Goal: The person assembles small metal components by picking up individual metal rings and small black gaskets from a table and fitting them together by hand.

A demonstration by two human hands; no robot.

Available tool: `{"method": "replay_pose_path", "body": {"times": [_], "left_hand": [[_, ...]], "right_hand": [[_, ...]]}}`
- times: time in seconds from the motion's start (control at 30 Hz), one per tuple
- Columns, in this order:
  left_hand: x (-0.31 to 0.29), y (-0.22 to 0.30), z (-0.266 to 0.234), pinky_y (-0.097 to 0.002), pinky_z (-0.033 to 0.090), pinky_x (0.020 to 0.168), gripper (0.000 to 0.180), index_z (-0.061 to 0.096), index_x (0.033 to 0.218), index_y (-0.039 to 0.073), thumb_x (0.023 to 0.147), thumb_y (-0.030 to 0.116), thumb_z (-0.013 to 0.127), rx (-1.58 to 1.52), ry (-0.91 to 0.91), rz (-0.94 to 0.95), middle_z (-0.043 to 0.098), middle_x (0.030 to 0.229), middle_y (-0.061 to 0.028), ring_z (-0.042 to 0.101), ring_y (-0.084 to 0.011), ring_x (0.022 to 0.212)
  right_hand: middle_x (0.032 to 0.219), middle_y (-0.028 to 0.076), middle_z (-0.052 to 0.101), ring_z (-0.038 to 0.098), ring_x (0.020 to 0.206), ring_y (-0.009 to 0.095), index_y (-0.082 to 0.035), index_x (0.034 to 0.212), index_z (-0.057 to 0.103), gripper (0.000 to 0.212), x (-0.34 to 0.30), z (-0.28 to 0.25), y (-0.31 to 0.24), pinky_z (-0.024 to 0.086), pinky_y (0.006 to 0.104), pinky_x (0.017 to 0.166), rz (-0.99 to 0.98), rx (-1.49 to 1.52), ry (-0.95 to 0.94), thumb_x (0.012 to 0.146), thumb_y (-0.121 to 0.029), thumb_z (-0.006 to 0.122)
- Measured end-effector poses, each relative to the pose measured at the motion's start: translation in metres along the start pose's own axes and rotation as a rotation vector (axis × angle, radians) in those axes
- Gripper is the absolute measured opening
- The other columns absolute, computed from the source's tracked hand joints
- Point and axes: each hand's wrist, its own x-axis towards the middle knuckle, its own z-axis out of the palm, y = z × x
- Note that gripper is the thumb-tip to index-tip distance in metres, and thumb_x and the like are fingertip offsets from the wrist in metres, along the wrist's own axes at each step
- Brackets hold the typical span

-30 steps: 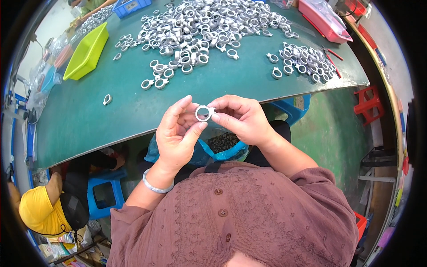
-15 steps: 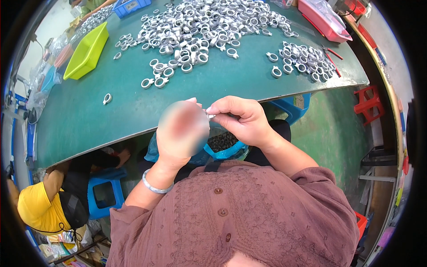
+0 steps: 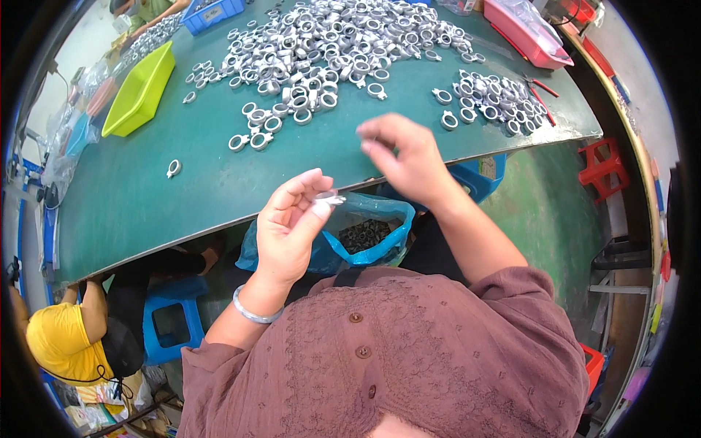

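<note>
My left hand (image 3: 283,237) is over the table's near edge, its thumb and fingers closed on a small silver metal ring clamp (image 3: 332,198) with a lug. Part of that ring is hidden by the fingers. Raised to the right and farther forward, my right hand (image 3: 410,162) has its thumb and index finger apart, with nothing visible between them. Below the hands hangs a blue plastic bag (image 3: 398,244) with small dark pieces (image 3: 363,236) inside. Beyond them lies a large heap of silver rings (image 3: 328,47) on the green table (image 3: 219,193).
A smaller pile of rings (image 3: 496,102) lies at the right, beside red-handled pliers (image 3: 542,101). One lone ring (image 3: 174,168) is at the left. A yellow-green tray (image 3: 139,91), pink bin (image 3: 522,33) and blue bin (image 3: 212,14) stand around. A person in yellow (image 3: 66,339) sits at the left.
My right hand has let go of the piece at my left hand and moved up and forward. The left hand has turned, showing the ring in its fingers.
</note>
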Motion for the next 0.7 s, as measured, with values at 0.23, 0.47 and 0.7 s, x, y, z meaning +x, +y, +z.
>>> {"method": "replay_pose_path", "body": {"times": [0.23, 0.47, 0.7], "left_hand": [[0.003, 0.006, -0.001, -0.0232, 0.045, 0.059, 0.034, 0.049, 0.109, -0.004, 0.091, 0.023, 0.039, -0.5, 0.085, -0.496, 0.057, 0.095, -0.0121, 0.053, -0.0152, 0.072], [0.002, 0.009, -0.003, -0.0174, 0.039, 0.051, 0.03, 0.048, 0.115, 0.002, 0.087, 0.014, 0.049, -0.326, 0.057, -0.465, 0.055, 0.095, -0.0103, 0.05, -0.0085, 0.068], [0.012, 0.001, 0.004, -0.0144, 0.038, 0.055, 0.048, 0.05, 0.118, 0.003, 0.074, -0.002, 0.065, 0.206, 0.065, -0.101, 0.051, 0.098, -0.002, 0.044, -0.0023, 0.063]], "right_hand": [[0.092, 0.014, 0.053, 0.053, 0.09, 0.029, -0.007, 0.091, 0.062, 0.018, 0.053, -0.013, 0.061, 0.043, 0.0368, 0.079, 0.071, -0.685, -0.136, 0.074, -0.005, 0.055], [0.083, 0.005, 0.056, 0.055, 0.074, 0.016, -0.004, 0.092, 0.061, 0.016, 0.045, -0.017, 0.033, 0.044, 0.0284, 0.066, 0.129, -0.208, -0.263, 0.079, -0.012, 0.058], [0.075, -0.002, 0.058, 0.049, 0.064, 0.005, -0.004, 0.088, 0.061, 0.018, 0.005, 0.001, -0.029, 0.04, 0.0193, 0.058, 0.523, 0.752, -0.518, 0.081, -0.021, 0.061]]}}
